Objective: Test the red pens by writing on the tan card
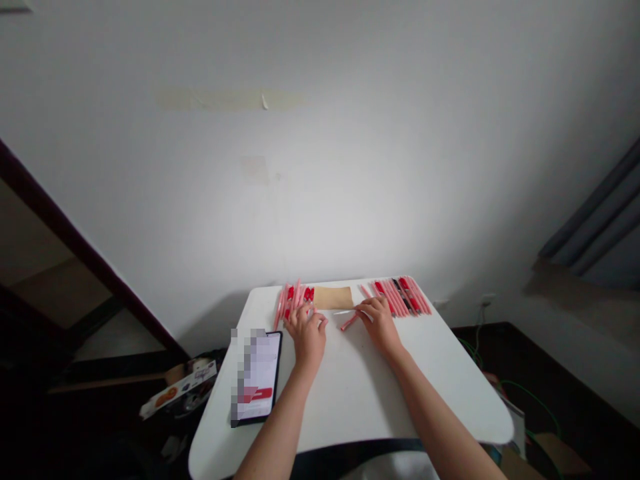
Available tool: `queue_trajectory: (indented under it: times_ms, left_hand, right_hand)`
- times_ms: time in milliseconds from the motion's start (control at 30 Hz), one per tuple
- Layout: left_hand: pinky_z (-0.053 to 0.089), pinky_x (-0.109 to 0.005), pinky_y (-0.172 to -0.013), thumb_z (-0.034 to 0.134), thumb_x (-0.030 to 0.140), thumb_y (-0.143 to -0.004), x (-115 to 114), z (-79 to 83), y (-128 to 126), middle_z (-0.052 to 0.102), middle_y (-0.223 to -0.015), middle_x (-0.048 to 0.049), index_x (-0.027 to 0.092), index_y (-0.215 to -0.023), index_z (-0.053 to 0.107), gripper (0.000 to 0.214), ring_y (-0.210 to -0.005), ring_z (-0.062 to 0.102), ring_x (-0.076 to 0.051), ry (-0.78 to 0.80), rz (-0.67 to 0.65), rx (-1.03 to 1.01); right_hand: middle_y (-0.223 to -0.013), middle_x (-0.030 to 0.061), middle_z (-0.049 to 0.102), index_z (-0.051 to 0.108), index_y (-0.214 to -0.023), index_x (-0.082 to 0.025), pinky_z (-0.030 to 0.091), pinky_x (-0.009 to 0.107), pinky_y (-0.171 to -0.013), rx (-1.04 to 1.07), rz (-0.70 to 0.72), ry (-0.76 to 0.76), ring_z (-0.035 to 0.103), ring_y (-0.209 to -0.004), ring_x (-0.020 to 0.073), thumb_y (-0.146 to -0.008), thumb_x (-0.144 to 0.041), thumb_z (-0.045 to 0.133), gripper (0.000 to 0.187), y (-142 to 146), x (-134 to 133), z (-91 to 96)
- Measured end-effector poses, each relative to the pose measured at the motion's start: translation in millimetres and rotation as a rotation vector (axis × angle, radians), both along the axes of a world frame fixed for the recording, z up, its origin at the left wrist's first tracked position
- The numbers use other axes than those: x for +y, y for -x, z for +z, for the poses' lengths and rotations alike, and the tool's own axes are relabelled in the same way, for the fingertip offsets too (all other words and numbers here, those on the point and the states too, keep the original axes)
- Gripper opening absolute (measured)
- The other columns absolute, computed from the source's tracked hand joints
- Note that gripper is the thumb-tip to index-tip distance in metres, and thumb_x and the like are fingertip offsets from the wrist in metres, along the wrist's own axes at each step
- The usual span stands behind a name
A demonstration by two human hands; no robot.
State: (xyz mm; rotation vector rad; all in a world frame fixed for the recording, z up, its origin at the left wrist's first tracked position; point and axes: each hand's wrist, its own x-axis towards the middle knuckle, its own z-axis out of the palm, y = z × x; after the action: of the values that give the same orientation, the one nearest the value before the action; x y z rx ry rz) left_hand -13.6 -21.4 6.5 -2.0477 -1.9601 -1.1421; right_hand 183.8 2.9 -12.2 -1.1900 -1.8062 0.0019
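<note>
My left hand [307, 331] is at the near edge of the left group of pink and red pens [291, 298]. Its fingers are bent, with thumb and forefinger close together; whatever they pinch is too small to make out. My right hand [379, 325] pinches a slim white stick [343, 312], which points left toward the other hand. Below those fingers lies a short pink tube [349, 323], apparently a pen part, partly covered by the hand. A tan rectangular piece [333, 298] lies flat behind and between both hands.
A row of pink, red and black pens [404, 297] lies at the table's back right. On the left is a phone [257, 377], partly pixelated. The white table [360, 407] stands against a wall [320, 200]. Boxes and cables lie on the floor around it.
</note>
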Motion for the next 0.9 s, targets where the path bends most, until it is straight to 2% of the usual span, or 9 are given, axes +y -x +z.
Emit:
queue_trajectory:
  times_ms: [333,733,900]
  left_hand:
    - [0.032,-0.053,-0.103,0.064,0.021,-0.078,1.5,-0.1,0.7,0.060,-0.116,-0.0056,0.022,-0.078,0.067,0.004,-0.118,0.046,-0.027,-0.067,-0.060,-0.049]
    - [0.027,-0.057,-0.106,0.066,0.021,-0.077,0.4,-0.7,-0.2,0.060,-0.117,-0.0052,0.024,-0.078,0.069,0.005,-0.120,0.045,-0.028,-0.044,-0.051,-0.036]
    - [0.026,-0.054,-0.109,0.065,0.022,-0.078,-1.4,0.5,-1.5,0.059,-0.118,-0.0059,0.024,-0.079,0.070,0.006,-0.121,0.045,-0.027,-0.062,-0.096,0.025]
  right_hand:
    - [-0.082,0.0071,0.065,0.074,-0.093,-0.025,0.045,0.038,-0.080,0.006,0.059,0.031,0.050,-0.090,0.0237,-0.090,-0.026,0.056,0.018,1.7,-0.9,0.5]
    - [-0.081,0.0077,0.065,0.074,-0.094,-0.025,0.045,0.039,-0.079,-0.008,0.064,0.036,0.051,-0.088,0.0232,-0.091,-0.027,0.054,0.020,4.2,-4.6,5.2]
    - [-0.084,0.0078,0.065,0.074,-0.093,-0.026,0.046,0.038,-0.079,-0.039,0.062,0.013,0.052,-0.090,0.0230,-0.090,-0.027,0.056,0.019,6.3,-5.2,5.7]
